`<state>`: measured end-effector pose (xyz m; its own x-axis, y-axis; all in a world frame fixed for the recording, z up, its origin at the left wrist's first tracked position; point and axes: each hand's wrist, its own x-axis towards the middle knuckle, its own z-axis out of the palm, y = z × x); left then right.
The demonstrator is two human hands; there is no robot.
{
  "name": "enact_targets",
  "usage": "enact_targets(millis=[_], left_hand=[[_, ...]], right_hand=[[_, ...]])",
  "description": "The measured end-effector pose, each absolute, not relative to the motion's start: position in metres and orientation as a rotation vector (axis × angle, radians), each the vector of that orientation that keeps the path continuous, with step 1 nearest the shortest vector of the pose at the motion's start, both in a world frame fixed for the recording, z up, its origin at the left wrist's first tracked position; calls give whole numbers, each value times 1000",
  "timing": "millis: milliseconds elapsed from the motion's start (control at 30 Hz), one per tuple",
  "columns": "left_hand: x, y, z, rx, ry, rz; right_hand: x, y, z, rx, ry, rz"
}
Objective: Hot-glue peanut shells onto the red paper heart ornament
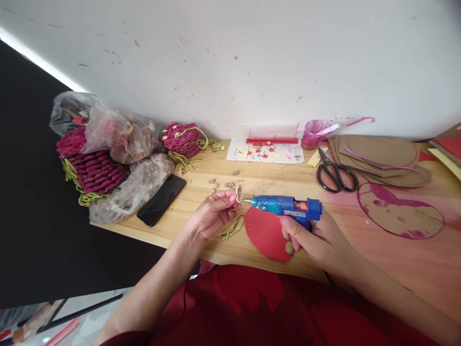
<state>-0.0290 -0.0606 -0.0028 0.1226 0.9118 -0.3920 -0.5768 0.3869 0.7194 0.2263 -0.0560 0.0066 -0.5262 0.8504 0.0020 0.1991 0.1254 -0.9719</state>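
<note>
L hand (215, 214) pinches small tan shell-like piece (239, 194), R hand (323, 241) grips blue plastic glue gun (275, 205), prob. for steady aim.

Holds a blue plastic glue gun (273, 205) in the right hand (326, 242), with its slim metal nozzle (247, 200) close beside a small tan shell-like piece (239, 193) pinched in the left hand (215, 211). Has a round red paper disc (264, 235) under the gun on the pale wooden table (205, 168). Has black-handled metal scissors (336, 174) and stacked brown cardboard shapes (380, 153) on the right, and a flat black phone (162, 200) on the left.
</note>
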Motion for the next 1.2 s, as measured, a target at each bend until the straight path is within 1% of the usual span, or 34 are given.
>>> enact_targets(millis=[167, 300, 400, 567, 767, 1000, 1200], left_hand=[[-28, -60, -2, 449, 944, 1142], [-28, -60, 1, 505, 1032, 1145], [-26, -58, 5, 676, 1171, 1119], [-14, -51, 7, 1231, 1437, 948], [6, -49, 10, 1924, 1738, 691], [15, -46, 13, 2102, 1822, 468], [19, -46, 13, 2176, 1859, 371]], right_hand=[[226, -57, 5, -1068, -1768, 1451], [224, -54, 5, -1160, -1542, 1550], [222, -49, 7, -1183, -1381, 1590], [215, -44, 12, -1138, -1054, 1744], [210, -45, 10, -1152, -922, 1780], [209, -43, 2, -1206, -884, 1764], [209, -43, 3, -1259, -863, 1764]])
